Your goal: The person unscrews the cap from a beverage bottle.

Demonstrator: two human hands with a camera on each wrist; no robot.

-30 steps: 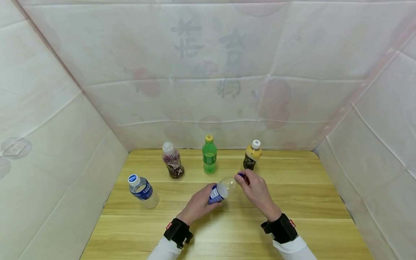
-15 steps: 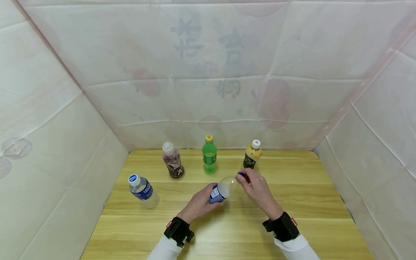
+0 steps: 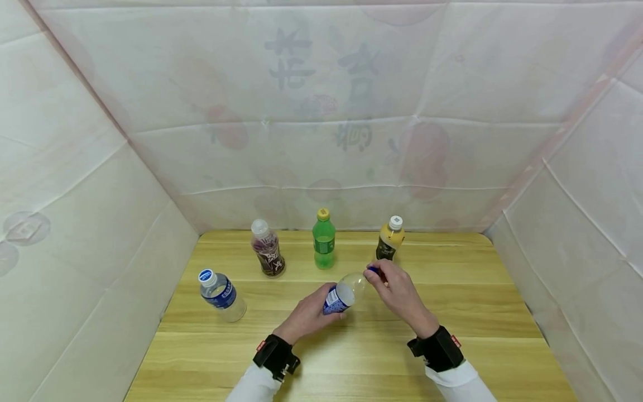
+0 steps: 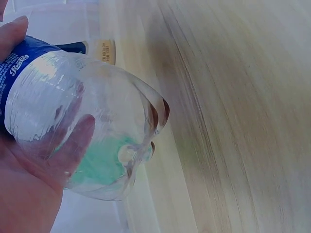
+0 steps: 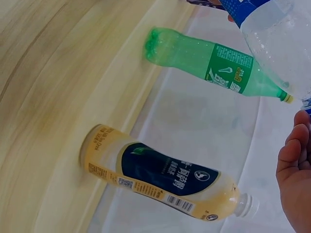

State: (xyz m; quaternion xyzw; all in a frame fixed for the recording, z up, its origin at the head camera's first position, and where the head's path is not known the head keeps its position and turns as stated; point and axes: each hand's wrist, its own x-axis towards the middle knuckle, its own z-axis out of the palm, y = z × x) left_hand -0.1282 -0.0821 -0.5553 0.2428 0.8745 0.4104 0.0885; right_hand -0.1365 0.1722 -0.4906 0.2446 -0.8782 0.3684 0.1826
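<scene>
Open tabletop point(image 3: 494, 301) right of right hand point(image 3: 399, 293), yellow bottle point(image 3: 392, 239) just beyond, gap from it to green bottle point(image 3: 324, 245)

3 bottles point(image 3: 324, 248) behind the hands point(image 3: 308, 315), 1 bottle point(image 3: 222, 296) at left

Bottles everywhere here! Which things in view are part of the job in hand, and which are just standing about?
In the job:
- held bottle, in the left grip
- blue cap, pinched by the right grip

Standing about, apparently:
- leftmost bottle
- purple bottle
- green bottle
- yellow bottle
</scene>
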